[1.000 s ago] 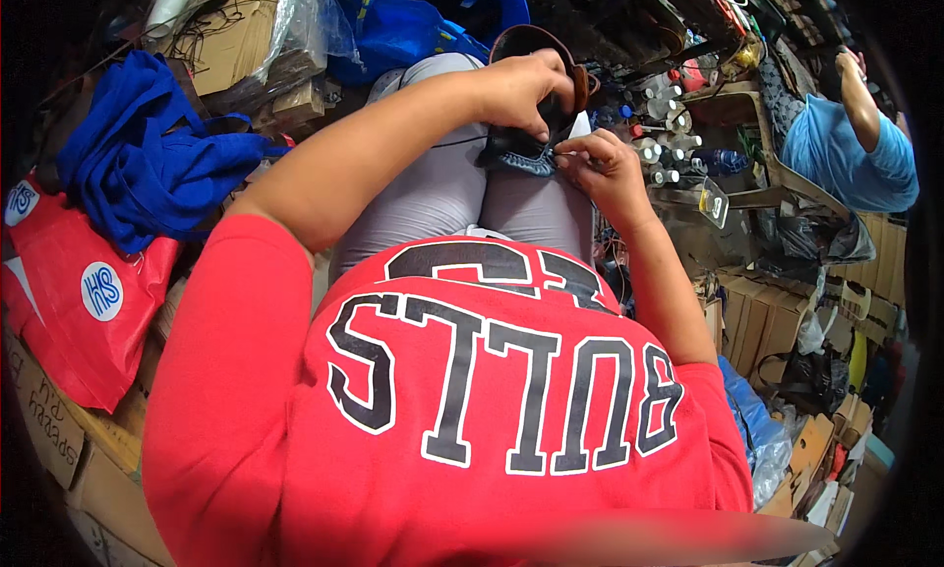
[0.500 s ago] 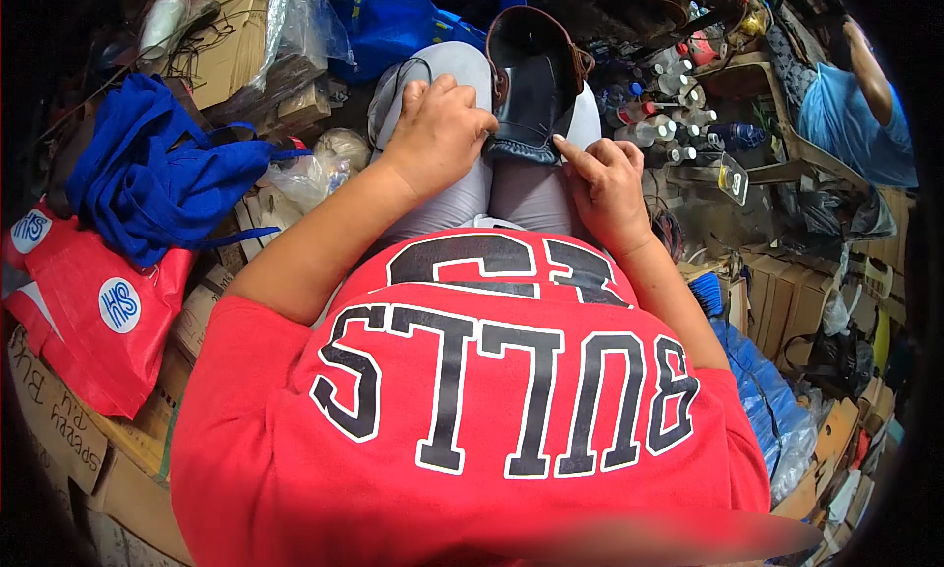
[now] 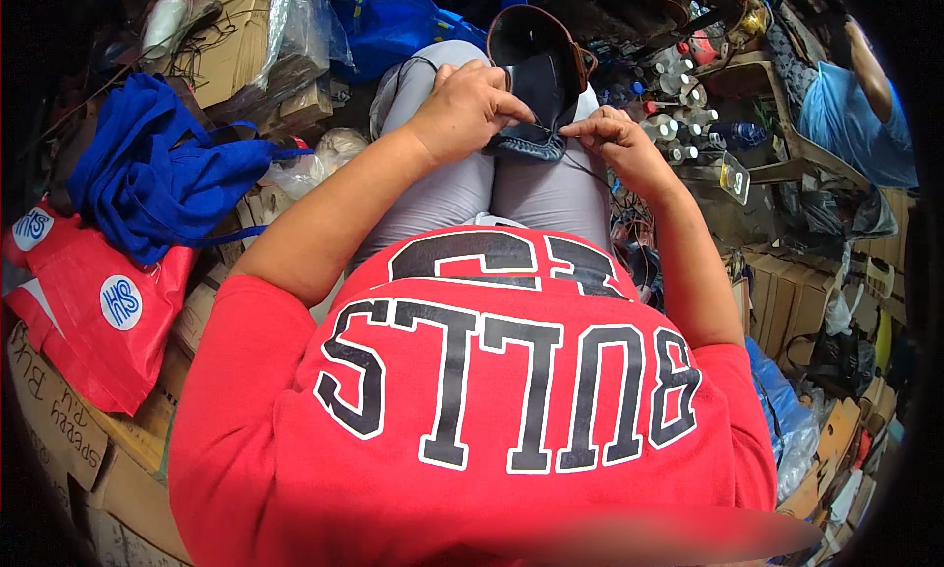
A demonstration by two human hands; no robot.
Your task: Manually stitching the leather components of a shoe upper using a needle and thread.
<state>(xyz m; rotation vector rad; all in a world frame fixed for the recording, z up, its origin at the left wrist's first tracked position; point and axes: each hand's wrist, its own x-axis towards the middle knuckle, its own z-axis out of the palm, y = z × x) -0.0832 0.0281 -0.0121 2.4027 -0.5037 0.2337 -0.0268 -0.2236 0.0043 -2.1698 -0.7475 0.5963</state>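
Observation:
A black leather moccasin-style shoe [image 3: 531,80] with a brown collar lies across my lap, its gathered, stitched toe nearest me. My left hand [image 3: 464,113] is at the shoe's left side, its fingers pinched together over the toe. On the other side, my right hand [image 3: 621,146] pinches close to the toe's right edge. A thin dark thread [image 3: 540,127] runs between the two hands at the toe seam. The fingertips hide its ends. Grey trousers cover my knees beneath the shoe.
On the left are a blue cloth bag [image 3: 162,174] and a red plastic bag [image 3: 123,316] on cardboard boxes. Several small bottles [image 3: 678,124] stand at the right. A blue bag [image 3: 393,21] lies beyond my knees. A person in a light blue shirt [image 3: 855,119] sits at the far right.
My left hand has moved right and over the toe. My right hand has shifted slightly right and up, and the thread now shows between both hands.

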